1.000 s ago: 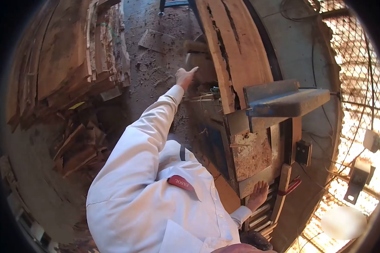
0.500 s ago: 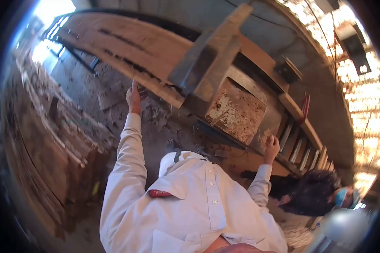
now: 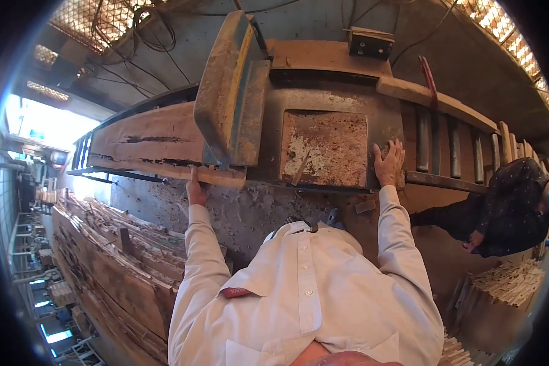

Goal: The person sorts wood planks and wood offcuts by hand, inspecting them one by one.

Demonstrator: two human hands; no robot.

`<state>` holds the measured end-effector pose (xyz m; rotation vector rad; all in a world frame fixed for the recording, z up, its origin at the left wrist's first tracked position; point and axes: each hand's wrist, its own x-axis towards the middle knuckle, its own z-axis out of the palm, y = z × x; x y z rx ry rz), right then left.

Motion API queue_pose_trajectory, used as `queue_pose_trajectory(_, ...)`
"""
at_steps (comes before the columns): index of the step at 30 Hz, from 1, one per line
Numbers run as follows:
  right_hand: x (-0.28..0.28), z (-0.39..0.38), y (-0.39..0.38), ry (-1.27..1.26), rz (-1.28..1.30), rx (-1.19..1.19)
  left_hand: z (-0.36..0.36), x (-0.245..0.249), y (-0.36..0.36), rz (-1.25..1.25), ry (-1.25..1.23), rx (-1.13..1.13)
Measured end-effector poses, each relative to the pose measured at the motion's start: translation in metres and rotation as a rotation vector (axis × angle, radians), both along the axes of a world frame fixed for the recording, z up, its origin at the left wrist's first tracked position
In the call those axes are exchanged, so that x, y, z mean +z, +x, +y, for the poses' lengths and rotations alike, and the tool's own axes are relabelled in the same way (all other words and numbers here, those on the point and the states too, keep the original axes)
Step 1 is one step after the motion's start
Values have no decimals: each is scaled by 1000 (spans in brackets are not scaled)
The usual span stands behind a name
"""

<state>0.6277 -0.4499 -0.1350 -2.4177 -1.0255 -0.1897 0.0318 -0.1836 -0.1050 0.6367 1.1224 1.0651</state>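
Observation:
My left hand (image 3: 195, 190) holds the near edge of a long wooden board (image 3: 158, 134), thumb on top and fingers mostly hidden below. Dark cracks run along the board, whose right end lies by the upright metal housing (image 3: 222, 91) of a woodworking machine. On the right edge of the machine's metal table (image 3: 385, 122), my right hand (image 3: 389, 163) rests open, fingers spread. Between my hands, a square panel (image 3: 326, 146) in the table is covered with sawdust and chips, and a small wood sliver (image 3: 299, 171) lies on it.
A roller conveyor (image 3: 439, 146) extends rightward, with a red lever (image 3: 429, 82) at its far rail. A person in dark clothes (image 3: 506, 207) stands at the right. Stacked rough boards (image 3: 116, 262) lie at lower left, and a bundle of thin sticks (image 3: 506, 283) at lower right.
The view has turned and levelled. My right hand, loosely closed before, is now spread flat on the table edge. My left hand remains at the board's near edge.

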Motion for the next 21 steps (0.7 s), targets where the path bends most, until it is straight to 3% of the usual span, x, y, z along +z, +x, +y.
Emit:
queue_pose_trajectory(3,-1,4,5,0,11,-22,-22,-4,11,149,-12,22)
queue_pose_trajectory(6,-1,6,8,17,48,-33,-56,-9,43,83,-14,14)
queue_pose_trajectory(8,-1,7,9,30,65,-33,-90,-12,67,599,274,-217)
queue_pose_trajectory(10,0,6,12,50,77,-33,-109,-14,99,597,248,-285)
queue_pose_trajectory(12,-4,7,14,71,88,-18,-124,-15,132,84,-99,-161)
queue_pose_trajectory(21,-6,1,21,251,216,26,-158,23,284,-125,-112,-295)
